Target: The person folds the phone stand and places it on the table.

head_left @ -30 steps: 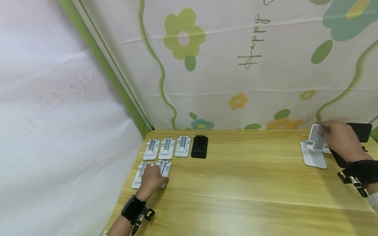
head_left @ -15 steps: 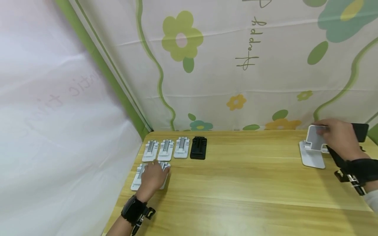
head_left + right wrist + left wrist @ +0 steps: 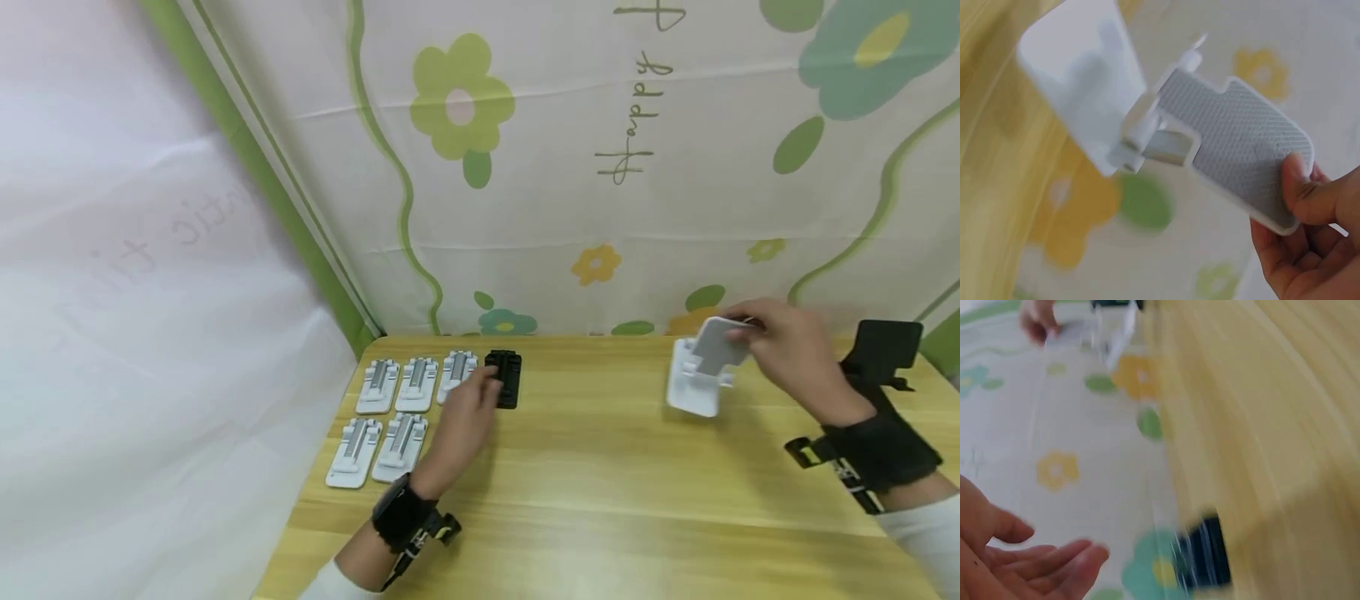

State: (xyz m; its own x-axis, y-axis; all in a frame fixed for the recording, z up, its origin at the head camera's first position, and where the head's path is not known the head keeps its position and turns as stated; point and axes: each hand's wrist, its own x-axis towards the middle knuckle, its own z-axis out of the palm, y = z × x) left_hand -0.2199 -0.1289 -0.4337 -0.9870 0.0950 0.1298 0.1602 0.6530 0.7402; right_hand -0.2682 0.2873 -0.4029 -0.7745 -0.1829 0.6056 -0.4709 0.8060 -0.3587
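Note:
My right hand [image 3: 795, 358] pinches an unfolded white phone stand [image 3: 693, 387] by its grey-padded plate, thumb on the pad. In the right wrist view, the stand's smooth white base [image 3: 1082, 81] hangs from the hinged neck; whether it touches the table cannot be told. My left hand [image 3: 467, 412] is beside a folded black phone stand [image 3: 512, 383], fingers loosely extended. The left wrist view shows this hand [image 3: 1029, 562] holding nothing, apart from the black stand [image 3: 1204, 556]. Several folded white phone stands [image 3: 400, 446] lie in two rows at the left.
An unfolded black phone stand [image 3: 885, 350] stands at the far right, partly hidden behind my right wrist. The wooden table [image 3: 585, 467] ends at the back against a flowered cloth [image 3: 540, 208]. Another cloth [image 3: 187, 333] hangs along the left.
My right hand has carried the white phone stand left, away from the unfolded black one. My left hand has left the front-row white stand and moved right and back toward the folded black one.

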